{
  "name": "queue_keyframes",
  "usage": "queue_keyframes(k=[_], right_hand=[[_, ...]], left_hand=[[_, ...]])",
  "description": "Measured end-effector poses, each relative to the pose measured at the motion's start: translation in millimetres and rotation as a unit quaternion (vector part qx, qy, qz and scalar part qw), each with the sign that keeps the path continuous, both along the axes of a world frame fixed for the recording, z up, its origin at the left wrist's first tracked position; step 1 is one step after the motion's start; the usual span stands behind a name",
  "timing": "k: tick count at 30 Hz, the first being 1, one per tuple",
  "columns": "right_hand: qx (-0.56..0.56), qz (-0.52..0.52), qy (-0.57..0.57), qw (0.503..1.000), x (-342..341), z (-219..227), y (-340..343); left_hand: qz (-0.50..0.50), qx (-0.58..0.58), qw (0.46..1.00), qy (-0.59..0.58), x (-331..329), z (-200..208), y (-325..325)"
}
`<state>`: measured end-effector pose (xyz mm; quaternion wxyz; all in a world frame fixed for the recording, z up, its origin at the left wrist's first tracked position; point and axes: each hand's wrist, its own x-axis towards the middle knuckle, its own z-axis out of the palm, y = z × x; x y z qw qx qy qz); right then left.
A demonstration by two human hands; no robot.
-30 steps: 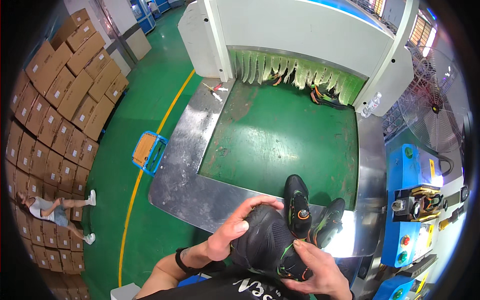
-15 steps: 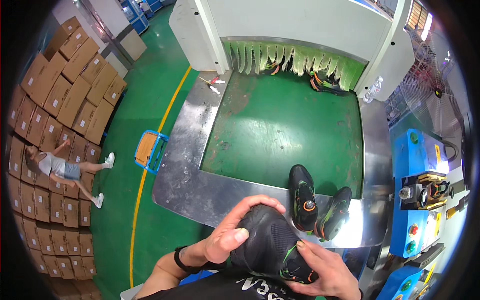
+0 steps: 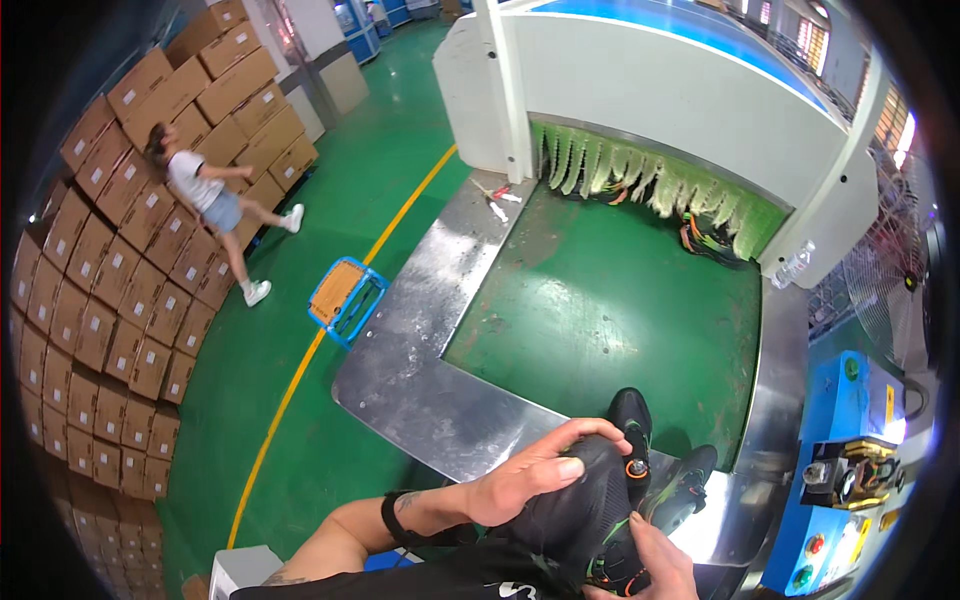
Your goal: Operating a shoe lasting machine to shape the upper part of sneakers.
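Observation:
A black shoe [image 3: 570, 510] with green and orange details is held low in front of me, close to my body. Over its toe end curves my left hand [image 3: 535, 475], thumb on the near side and fingers around the far side. My right hand [image 3: 660, 560] grips the shoe near its laced opening, thumb on top. Just beyond stand two similar shoes, one black shoe [image 3: 628, 410] and one tilted shoe [image 3: 690, 485], at the near edge of the green conveyor belt [image 3: 610, 310] and its metal frame [image 3: 430, 350]. My hands partly hide the held shoe.
Beneath a green fringe curtain [image 3: 660, 175], more shoes [image 3: 712, 240] show. A clear bottle [image 3: 793, 265] and small red-and-white tools [image 3: 500, 205] rest on the frame. A blue stool [image 3: 345, 298], stacked cartons [image 3: 150, 210] and a walking person [image 3: 205, 185] are leftward; a blue machine [image 3: 825, 480] stands right.
My view has swung left, so the scene sits further right and lower. The walking person has moved farther along the cartons. Both hands still hold the shoe, my left across its toe.

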<state>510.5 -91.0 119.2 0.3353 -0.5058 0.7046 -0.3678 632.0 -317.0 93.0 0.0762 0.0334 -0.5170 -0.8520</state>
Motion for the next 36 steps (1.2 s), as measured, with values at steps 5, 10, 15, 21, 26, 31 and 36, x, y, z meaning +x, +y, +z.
queue_keyframes(k=[5,10,15,21,26,31,36], right_hand=[[-0.001,0.008,0.009,1.0,-5,-4,-3],[-0.04,0.045,0.077,0.995,-11,6,-8],[-0.008,0.024,0.003,1.0,-4,-5,-12],[-0.034,-0.011,0.075,0.997,0,-4,-10],[-0.064,0.048,0.118,0.99,-2,-9,-16],[-0.057,0.074,0.112,0.989,-11,-13,-5],[-0.061,0.033,0.058,0.996,-4,-21,1]], left_hand=[[0.007,-0.008,1.0,0.026,2,-4,-3],[0.042,-0.096,0.993,0.045,9,7,1],[0.062,-0.027,0.997,-0.036,5,-8,3],[0.075,0.061,0.992,-0.081,-5,7,5],[0.075,-0.009,0.994,-0.082,5,5,-2],[0.084,-0.089,0.99,-0.071,2,11,6],[0.075,-0.141,0.981,-0.108,-5,12,13]])
